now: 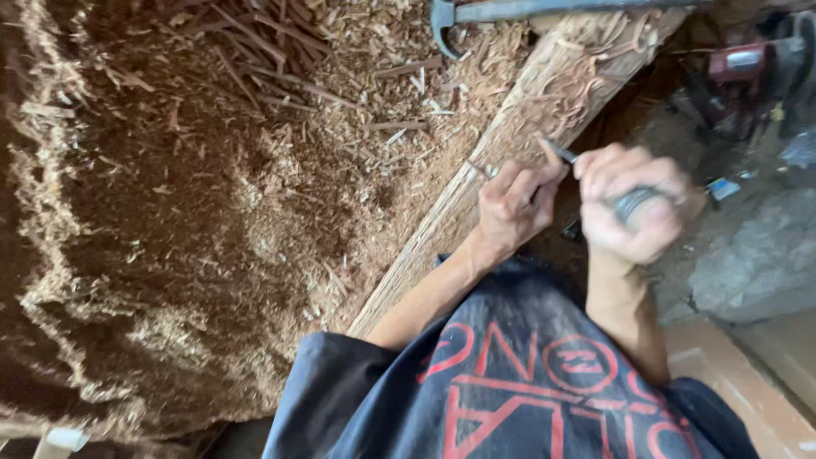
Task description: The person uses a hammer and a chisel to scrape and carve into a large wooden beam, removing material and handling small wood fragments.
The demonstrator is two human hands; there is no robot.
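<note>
Head view: wood shavings (pixel 195 221) cover the ground to your left. A long wooden plank (pixel 518 136) runs diagonally up from your lap, curled shavings on its far end, a hammer (pixel 510 12) lying beyond it. Your left hand (pixel 512 206) pinches a slim metal chisel (pixel 561 153), tip on the plank. Your right hand (pixel 633 204) is blurred, fist closed around a rounded grey tool (pixel 636 204). Likely best: keep the chisel steady, strikes short.

R hand (pixel 636 204) motion-blurred; its tool handle mostly hidden in the fist. Chisel tip (pixel 561 153) too small to tell. Hammer (pixel 476 13) cut off at top edge. Red power tool (pixel 748 64) blurred, partly hidden.
</note>
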